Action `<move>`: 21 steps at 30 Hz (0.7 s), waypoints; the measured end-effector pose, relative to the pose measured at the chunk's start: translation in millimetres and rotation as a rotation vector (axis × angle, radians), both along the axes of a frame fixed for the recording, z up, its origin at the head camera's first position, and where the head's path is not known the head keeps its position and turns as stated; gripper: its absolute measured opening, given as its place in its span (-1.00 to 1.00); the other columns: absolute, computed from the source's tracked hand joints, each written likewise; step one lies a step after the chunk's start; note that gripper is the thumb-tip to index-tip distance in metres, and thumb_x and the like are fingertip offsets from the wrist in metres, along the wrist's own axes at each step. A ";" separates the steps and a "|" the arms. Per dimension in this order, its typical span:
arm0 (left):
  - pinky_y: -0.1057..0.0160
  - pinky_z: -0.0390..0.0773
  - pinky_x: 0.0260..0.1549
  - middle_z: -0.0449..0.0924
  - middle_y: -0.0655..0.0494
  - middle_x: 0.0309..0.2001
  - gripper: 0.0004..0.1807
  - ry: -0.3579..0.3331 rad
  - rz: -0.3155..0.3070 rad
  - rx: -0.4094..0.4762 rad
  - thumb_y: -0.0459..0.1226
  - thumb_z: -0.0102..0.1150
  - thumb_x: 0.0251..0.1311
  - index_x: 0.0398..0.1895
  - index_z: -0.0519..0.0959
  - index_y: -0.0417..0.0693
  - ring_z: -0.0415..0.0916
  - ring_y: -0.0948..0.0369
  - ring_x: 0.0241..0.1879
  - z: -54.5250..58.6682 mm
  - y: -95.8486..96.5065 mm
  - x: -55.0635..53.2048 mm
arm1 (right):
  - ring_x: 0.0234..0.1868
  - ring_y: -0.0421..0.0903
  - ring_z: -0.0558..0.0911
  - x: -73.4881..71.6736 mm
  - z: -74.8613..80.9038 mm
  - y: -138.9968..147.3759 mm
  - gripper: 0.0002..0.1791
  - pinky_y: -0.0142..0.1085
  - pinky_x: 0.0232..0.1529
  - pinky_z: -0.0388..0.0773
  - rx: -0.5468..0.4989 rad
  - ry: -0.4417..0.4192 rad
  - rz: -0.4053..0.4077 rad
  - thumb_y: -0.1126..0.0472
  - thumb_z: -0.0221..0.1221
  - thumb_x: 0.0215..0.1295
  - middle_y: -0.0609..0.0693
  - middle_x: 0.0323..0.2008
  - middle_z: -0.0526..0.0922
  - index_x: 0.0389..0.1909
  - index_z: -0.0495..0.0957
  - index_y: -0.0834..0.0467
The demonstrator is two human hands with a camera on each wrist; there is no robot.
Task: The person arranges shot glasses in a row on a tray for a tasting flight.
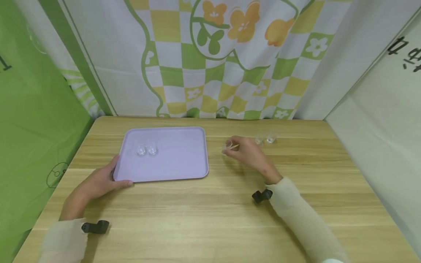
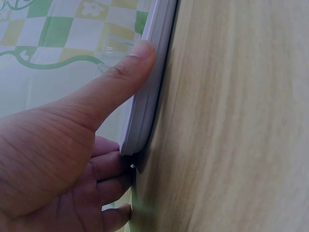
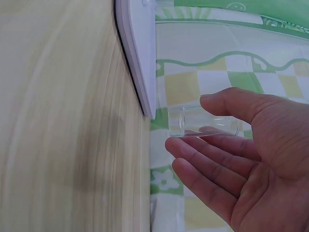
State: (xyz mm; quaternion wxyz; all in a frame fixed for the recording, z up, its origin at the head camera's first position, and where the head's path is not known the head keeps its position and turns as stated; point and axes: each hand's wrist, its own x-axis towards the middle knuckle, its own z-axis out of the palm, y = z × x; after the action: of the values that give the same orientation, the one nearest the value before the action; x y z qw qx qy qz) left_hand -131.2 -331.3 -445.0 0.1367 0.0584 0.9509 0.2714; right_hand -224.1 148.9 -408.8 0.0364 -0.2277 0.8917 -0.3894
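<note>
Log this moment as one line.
left hand: holds tray corner | right hand: holds glass above table | on tray: two glasses | on table: two more glasses

No word or number reads clearly. Bold black characters (image 1: 397, 46), partly cut off, stand on the white sheet (image 1: 378, 98) far right of the right hand (image 1: 248, 150); a cropped black mark (image 1: 6, 67) stands on the green sheet (image 1: 39, 113) beyond the left hand (image 1: 100, 180).
</note>
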 end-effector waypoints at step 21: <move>-0.47 0.14 0.28 -0.07 -0.69 0.44 0.39 0.000 0.009 0.012 0.22 0.39 0.19 0.60 -0.36 -0.38 0.00 -0.57 0.37 -1.9 0.2 0.1 | -0.11 -0.01 0.75 -14.6 4.3 -75.7 -0.74 -0.33 -0.19 0.71 -0.034 -0.007 0.077 0.20 0.38 0.35 0.07 -0.05 0.73 -0.04 0.68 0.25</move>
State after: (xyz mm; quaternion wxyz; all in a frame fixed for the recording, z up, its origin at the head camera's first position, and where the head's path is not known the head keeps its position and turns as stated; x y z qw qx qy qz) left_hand -131.1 -331.2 -446.9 0.1351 0.0551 0.9495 0.2778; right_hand -238.7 73.2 -404.5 0.0506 -0.2609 0.8754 -0.4037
